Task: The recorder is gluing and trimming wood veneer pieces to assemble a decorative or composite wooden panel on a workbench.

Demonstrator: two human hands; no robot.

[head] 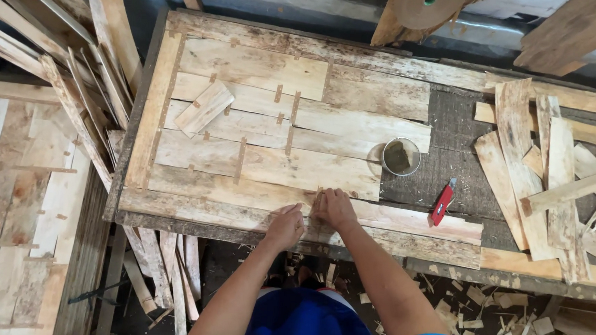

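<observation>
Both my hands rest side by side on the near part of a pieced sheet of thin wood veneer (pixel 266 117) laid over a worktable. My left hand (pixel 286 223) presses its fingertips on a long veneer strip (pixel 405 219) near the table's front edge. My right hand (pixel 335 208) lies flat beside it, fingers on a seam where a small brown tape strip crosses the joint. Neither hand holds a tool. Short brown tape strips (pixel 240 158) bridge several seams of the sheet. One loose veneer piece (pixel 205 106) lies slanted on the sheet's far left.
A small round bowl (pixel 401 156) with dark contents and a red utility knife (pixel 442 204) sit right of my hands. Loose veneer offcuts (pixel 552 176) pile at the right. Taped sheets (pixel 20 199) stack at left; scraps (pixel 483 303) litter the floor. A tape roll (pixel 425 3) hangs above.
</observation>
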